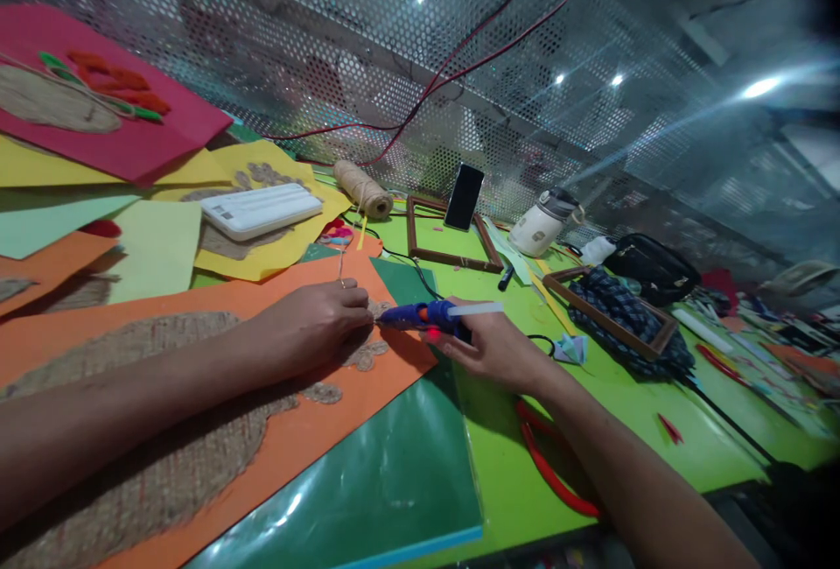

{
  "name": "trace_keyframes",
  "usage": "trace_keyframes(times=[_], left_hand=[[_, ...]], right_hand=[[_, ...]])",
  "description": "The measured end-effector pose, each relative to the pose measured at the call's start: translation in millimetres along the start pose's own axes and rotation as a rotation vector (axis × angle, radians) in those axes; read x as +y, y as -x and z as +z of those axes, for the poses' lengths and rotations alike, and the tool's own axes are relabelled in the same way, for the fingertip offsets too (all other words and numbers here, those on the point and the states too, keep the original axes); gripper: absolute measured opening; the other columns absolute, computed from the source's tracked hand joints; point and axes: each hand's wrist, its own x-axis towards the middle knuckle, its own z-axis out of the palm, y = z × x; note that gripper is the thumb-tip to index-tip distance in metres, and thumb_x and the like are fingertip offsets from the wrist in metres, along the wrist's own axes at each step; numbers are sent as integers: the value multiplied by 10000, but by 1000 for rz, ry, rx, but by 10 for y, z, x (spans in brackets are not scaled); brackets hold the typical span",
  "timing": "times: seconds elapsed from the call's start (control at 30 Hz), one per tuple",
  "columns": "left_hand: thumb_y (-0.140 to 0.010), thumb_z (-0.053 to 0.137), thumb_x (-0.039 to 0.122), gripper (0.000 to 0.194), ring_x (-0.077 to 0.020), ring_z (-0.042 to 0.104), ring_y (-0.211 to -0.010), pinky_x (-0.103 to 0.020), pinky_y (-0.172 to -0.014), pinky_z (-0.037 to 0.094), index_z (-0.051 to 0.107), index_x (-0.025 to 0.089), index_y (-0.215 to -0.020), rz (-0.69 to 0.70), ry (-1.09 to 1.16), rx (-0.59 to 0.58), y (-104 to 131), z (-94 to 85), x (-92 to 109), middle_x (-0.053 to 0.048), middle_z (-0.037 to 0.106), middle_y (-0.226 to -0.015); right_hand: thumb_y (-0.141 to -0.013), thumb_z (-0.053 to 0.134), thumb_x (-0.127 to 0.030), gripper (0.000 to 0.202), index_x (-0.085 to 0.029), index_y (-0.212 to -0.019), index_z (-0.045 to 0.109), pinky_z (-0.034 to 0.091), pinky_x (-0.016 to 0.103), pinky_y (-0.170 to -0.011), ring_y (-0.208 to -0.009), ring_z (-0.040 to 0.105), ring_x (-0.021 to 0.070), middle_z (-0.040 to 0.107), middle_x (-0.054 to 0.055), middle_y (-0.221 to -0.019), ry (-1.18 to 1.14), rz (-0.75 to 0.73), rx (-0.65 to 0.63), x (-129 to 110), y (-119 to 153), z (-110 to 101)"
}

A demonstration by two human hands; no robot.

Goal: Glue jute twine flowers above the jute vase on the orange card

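My right hand (489,341) grips a blue hot glue gun (413,317) with a pale glue stick out of its back and a red light lit. Its nozzle meets the coiled twine shapes (374,350) beside my left fingers. My left hand (334,319) is closed, knuckles up, at the edge of those coils; a thin strand of jute twine (341,265) runs down to it, the fingertips being hidden. Under both lies an orange sheet (367,403) bearing a large brown twine-covered shape (216,455), partly covered by my left forearm.
Behind stand a twine spool (363,188), a white power bank (262,208), a wooden frame (452,259), a phone (465,196) and a white bottle (542,223). A green plastic-covered sheet (394,481) lies in front. Red-handled scissors (548,464) rest below my right forearm.
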Motion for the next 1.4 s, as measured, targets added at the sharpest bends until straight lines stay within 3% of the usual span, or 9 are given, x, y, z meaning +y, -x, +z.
trace_keyframes(times=[0.27,0.43,0.6,0.73,0.87,1.03,1.23,1.4], left_hand=[[-1013,411,283,321,-174,517,-652,-343,-598,362,678,186,-864,-101,32,-56,11,-60,33,-53,581,-743],[-989,435,280,273,-190,593,-730,-331,-649,416,675,170,-917,-191,128,-16,19,-75,5,-78,651,-817],[-956,477,273,273,-180,592,-699,-322,-651,427,641,182,-758,-273,148,-68,19,-80,-42,-73,640,-773],[-969,464,299,291,-178,591,-706,-315,-652,428,635,184,-764,-280,136,-48,29,-64,-33,-69,642,-781],[-978,449,287,275,-174,587,-701,-296,-629,411,620,185,-788,-285,151,6,44,-33,-35,-54,638,-777],[-997,423,294,270,-164,573,-681,-292,-612,393,593,184,-818,-273,146,54,44,4,-61,-52,619,-827],[-1013,372,333,309,-173,577,-681,-299,-622,400,560,191,-814,-286,163,32,60,38,-73,-48,606,-814],[-982,418,348,214,-173,594,-681,-283,-612,415,522,208,-858,-383,203,25,37,-10,-29,-35,642,-810]], right_hand=[[-937,615,-298,149,-154,-938,652,329,260,-576,-611,465,141,640,53,-777,71,27,6,7,35,-128],[-918,598,-289,206,-156,-763,624,309,245,-537,-570,419,115,536,-6,-635,-52,-46,162,95,54,-226],[-891,631,-366,319,-174,-645,567,283,245,-486,-520,380,105,480,-24,-558,-83,19,296,243,26,-262],[-904,604,-400,284,-158,-759,637,364,262,-531,-569,466,138,581,16,-637,-34,49,431,408,-61,-203],[-898,621,-389,255,-154,-978,677,464,296,-652,-710,597,194,692,73,-840,9,23,491,620,-147,-98],[-850,634,-258,303,-158,-1135,661,511,372,-845,-923,639,256,677,120,-1021,133,9,507,911,-203,28],[-813,653,-174,342,-144,-1152,684,513,379,-881,-970,581,262,565,113,-1047,347,211,433,1140,-240,42],[-835,677,-185,377,-127,-1207,676,482,402,-956,-1064,543,286,558,129,-1099,460,370,416,1288,-293,45]])
